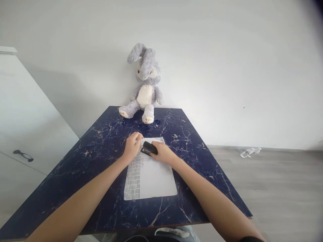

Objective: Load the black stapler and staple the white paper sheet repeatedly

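A white sheet of paper (157, 179) lies on the dark blue marbled table, with grey brick-like marks down its left side. My right hand (164, 153) is closed around a black stapler (149, 148), which is over the upper part of the paper and points to the left. At the paper's upper left corner, my left hand (132, 144) has its fingers curled together at the edge. What those fingers pinch, if anything, I cannot make out. Whether the stapler's jaws touch the paper is also unclear.
A grey plush rabbit (145, 89) sits at the table's far end against the white wall. A white cabinet (27, 127) with a dark handle stands on the left. On the floor to the right lies a clear plastic bottle (250, 152). The table's (199, 168) right edge slants toward me.
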